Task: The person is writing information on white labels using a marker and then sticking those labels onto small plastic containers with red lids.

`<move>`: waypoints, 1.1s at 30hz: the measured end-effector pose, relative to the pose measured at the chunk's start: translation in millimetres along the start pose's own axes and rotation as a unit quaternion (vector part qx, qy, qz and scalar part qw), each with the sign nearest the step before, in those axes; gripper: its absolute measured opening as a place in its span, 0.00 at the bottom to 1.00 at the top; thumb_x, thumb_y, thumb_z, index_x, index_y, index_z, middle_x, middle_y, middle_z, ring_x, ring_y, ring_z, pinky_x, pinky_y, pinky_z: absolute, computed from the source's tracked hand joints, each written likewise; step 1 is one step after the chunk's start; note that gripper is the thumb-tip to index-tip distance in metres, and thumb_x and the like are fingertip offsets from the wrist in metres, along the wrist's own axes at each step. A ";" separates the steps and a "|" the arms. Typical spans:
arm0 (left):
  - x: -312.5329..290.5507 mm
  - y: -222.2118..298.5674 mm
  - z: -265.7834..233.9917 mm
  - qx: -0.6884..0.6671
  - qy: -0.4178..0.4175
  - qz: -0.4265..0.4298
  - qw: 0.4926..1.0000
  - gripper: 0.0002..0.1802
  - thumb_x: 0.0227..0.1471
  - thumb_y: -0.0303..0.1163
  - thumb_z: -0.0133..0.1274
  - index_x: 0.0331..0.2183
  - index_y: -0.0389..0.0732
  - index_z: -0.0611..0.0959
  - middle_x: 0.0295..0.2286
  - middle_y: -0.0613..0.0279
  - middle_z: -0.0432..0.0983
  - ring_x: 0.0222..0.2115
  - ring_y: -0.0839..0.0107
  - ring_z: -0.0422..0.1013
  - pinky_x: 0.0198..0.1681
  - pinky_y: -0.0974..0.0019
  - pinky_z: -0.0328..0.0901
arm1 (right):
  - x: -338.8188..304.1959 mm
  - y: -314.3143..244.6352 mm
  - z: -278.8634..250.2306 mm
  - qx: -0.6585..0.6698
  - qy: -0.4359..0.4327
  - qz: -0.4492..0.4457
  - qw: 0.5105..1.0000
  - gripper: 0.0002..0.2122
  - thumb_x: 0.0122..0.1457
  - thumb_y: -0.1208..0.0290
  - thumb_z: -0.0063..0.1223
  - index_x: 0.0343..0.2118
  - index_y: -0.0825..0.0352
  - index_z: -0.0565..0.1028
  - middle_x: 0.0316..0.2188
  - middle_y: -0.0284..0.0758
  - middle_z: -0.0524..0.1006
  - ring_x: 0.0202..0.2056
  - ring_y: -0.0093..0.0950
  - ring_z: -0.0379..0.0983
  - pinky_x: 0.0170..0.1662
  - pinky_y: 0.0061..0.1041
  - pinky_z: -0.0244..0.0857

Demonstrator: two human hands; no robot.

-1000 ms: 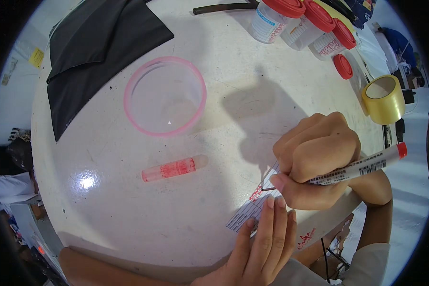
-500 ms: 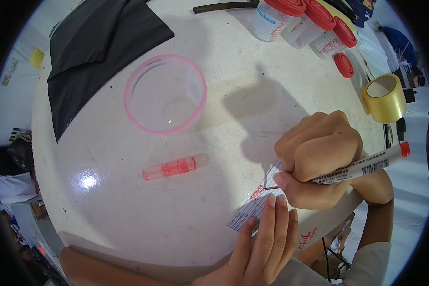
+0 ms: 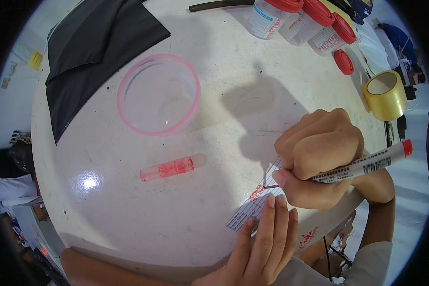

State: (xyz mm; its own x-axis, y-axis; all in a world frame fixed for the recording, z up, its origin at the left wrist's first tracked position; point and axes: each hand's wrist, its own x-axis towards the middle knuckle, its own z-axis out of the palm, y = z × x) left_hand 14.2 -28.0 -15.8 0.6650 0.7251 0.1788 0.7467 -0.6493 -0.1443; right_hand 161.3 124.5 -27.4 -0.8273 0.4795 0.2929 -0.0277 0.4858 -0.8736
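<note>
Lying under both hands, label (image 3: 252, 207) meets marker (image 3: 362, 167) tip.

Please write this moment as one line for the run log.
right hand: writing with marker on label | left hand: flat on label | nearby: pink tube

the marker (image 3: 362, 165) in the right hand (image 3: 319, 157) is white with a red end cap. under the left hand (image 3: 264, 243) lies a white label (image 3: 252, 207) with red print. left of the hands, a small tube (image 3: 172, 168) shows red, and beyond it a clear container (image 3: 158, 94) has a pink rim. past the right hand: yellowish tape roll (image 3: 385, 94), red-lidded jars (image 3: 300, 16), black cloth (image 3: 95, 47).
</note>
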 end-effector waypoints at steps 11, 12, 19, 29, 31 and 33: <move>-1.6 0.3 -4.5 0.006 0.000 -0.010 1.000 0.17 0.56 0.33 0.42 0.44 0.38 0.77 0.47 0.48 0.73 0.49 0.56 0.69 0.44 0.67 0.69 | 2.3 -2.8 1.1 0.005 0.011 -0.006 1.000 0.16 0.37 0.92 0.50 0.12 0.65 0.56 0.07 0.33 0.64 0.07 0.27 0.54 0.11 0.25 0.41; -1.6 -0.1 -4.7 0.003 -0.001 -0.008 1.000 0.17 0.56 0.33 0.42 0.44 0.38 0.77 0.47 0.48 0.73 0.49 0.56 0.69 0.44 0.67 0.69 | 2.1 -3.4 1.1 0.003 0.008 -0.001 1.000 0.16 0.37 0.92 0.50 0.12 0.65 0.56 0.07 0.33 0.64 0.07 0.27 0.54 0.11 0.25 0.41; -0.6 -0.4 -4.2 0.006 -0.008 -0.008 1.000 0.17 0.56 0.34 0.42 0.45 0.38 0.76 0.47 0.48 0.73 0.49 0.55 0.69 0.45 0.67 0.69 | 1.2 -1.3 -0.8 -0.009 0.001 0.000 1.000 0.16 0.37 0.92 0.50 0.11 0.65 0.56 0.07 0.33 0.64 0.07 0.27 0.55 0.11 0.24 0.42; 3.2 -5.8 -2.8 0.004 0.015 -0.008 1.000 0.16 0.55 0.34 0.43 0.43 0.38 0.77 0.44 0.52 0.75 0.48 0.59 0.71 0.41 0.70 0.68 | 1.2 -2.8 -5.3 -0.002 -0.017 0.017 1.000 0.16 0.38 0.91 0.51 0.11 0.65 0.57 0.07 0.34 0.65 0.07 0.27 0.56 0.11 0.25 0.44; 4.5 -8.3 -4.5 0.032 0.036 -0.004 0.999 0.15 0.55 0.34 0.43 0.41 0.38 0.77 0.43 0.54 0.75 0.46 0.61 0.72 0.39 0.71 0.68 | 2.1 -4.3 -4.1 0.007 -0.013 0.020 1.000 0.16 0.38 0.92 0.51 0.11 0.65 0.57 0.07 0.33 0.65 0.07 0.28 0.56 0.11 0.25 0.43; 5.3 -9.4 -5.0 0.025 0.035 -0.005 0.999 0.15 0.55 0.34 0.43 0.41 0.38 0.77 0.43 0.54 0.75 0.46 0.61 0.72 0.38 0.71 0.68 | 2.2 -2.2 -1.8 0.001 -0.007 0.013 1.000 0.16 0.38 0.91 0.51 0.11 0.65 0.57 0.07 0.33 0.65 0.07 0.28 0.56 0.11 0.25 0.43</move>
State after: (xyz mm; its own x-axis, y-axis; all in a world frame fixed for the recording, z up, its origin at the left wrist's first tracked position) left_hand 10.7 -19.2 -8.7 0.6557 0.7130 0.2485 0.7548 -0.6280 -0.1896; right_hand 160.6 125.8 -24.1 -0.8350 0.4826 0.2643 -0.0066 0.4715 -0.8818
